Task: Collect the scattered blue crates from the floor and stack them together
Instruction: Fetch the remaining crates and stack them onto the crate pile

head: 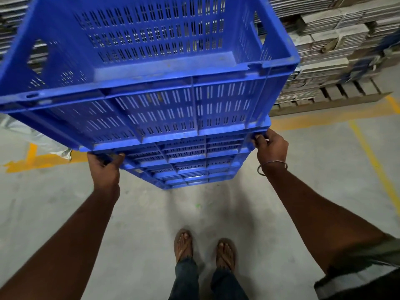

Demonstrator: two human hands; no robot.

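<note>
left hand [104, 167] grips crate stack [151, 109] rim | right hand [271, 146] grips opposite rim | arms outstretched

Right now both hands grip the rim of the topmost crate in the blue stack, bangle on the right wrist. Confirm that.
Not quite. In the head view the left hand and right hand grip a lower crate; the topmost crate sits above it. The bangle is on the right wrist.

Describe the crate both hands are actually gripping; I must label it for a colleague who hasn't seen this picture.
Start at the tall stack of blue crates in front of the person. Its top crate is large, tilted and open toward the camera. The gripped crate lies directly beneath: the left hand and right hand curl their fingers round its rim, the only rim being held.
</note>
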